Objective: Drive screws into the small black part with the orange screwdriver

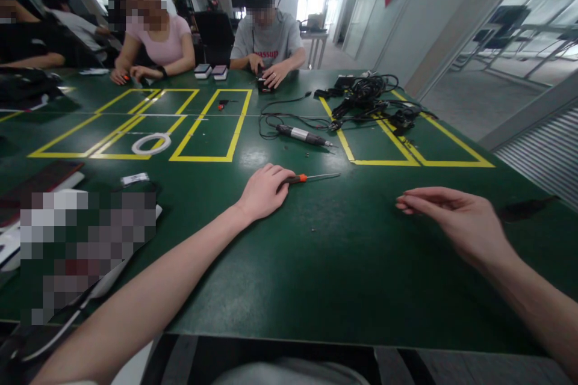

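Observation:
My left hand [266,191] is closed around the dark handle of a screwdriver [302,178]. Its orange collar and thin metal shaft point right, low over the green table. Over the table's right side is my right hand [451,216], its thumb and fingertips pinched together; whatever may be between them is too small to make out. A tiny screw-like piece [313,230] lies on the table between the two hands. Beyond the screwdriver rests a black and silver electric screwdriver [303,135] with its cable, and small bits [307,155] lie near it.
Tangled black cables [370,96] lie at the back right. Yellow tape [201,159] marks rectangles on the green table [253,289]. A white tape ring [152,144] sits left of centre. Two people work across the table, one handling a black object [264,84]. Blurred-out devices occupy the left.

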{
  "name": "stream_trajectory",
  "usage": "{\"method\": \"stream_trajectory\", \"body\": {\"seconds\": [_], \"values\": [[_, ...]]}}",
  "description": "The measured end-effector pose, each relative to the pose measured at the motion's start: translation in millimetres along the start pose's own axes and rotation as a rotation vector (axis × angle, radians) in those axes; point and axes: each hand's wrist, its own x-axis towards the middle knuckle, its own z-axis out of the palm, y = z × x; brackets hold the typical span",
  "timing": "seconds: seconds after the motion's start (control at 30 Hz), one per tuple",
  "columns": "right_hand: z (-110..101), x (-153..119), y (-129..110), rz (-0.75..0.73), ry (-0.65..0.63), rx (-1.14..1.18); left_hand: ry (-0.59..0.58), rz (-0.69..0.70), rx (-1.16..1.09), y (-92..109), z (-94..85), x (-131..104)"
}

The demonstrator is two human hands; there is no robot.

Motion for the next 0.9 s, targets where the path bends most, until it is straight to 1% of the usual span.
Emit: {"method": "stream_trajectory", "body": {"seconds": [0.07,0.13,0.2,0.27,0.37,0.4,0.43,0.47,0.5,0.57,0.63,0.7,0.8,0.9], "values": [[-13,-6,-1,0.059,0.066,0.003,0.0,-0.001,-0.002,0,-0.5,0],[-22,-13,-2,0.086,0.11,-0.024,0.001,0.0,-0.008,0,-1.0,0],[-32,-20,-1,0.065,0.179,-0.086,0.004,0.001,-0.007,0,-1.3,-1],[-47,-23,5,-0.009,0.296,-0.226,0.005,0.001,-0.004,-1,-1.3,-1],[-77,-15,20,-0.187,0.471,-0.526,0.002,-0.002,-0.007,-1,-1.0,0],[-89,-10,27,-0.3,0.482,-0.579,0.001,-0.003,-0.008,-1,-0.8,0],[-100,-4,33,-0.455,0.51,-0.633,0.001,-0.003,-0.009,-1,-0.7,0],[-111,3,40,-0.573,0.551,-0.704,0.002,-0.004,-0.008,-1,-0.7,0],[-120,10,47,-0.649,0.596,-0.775,0.005,-0.003,-0.006,-1,-0.9,0],[-136,22,60,-0.755,0.664,-0.843,0.01,-0.001,0.0,-2,-1.6,0],[-147,31,72,-0.822,0.665,-0.874,0.008,0.003,0.001,-2,-2.7,-1],[-152,37,82,-0.862,0.679,-0.885,0.002,0.002,0.001,-2,-3.8,-1],[-154,40,92,-0.962,0.663,-0.901,-0.007,-0.005,0.003,-2,-4.4,-1],[-154,39,97,-1.026,0.613,-0.971,-0.005,-0.007,0.006,-2,-4.0,-1]]}}
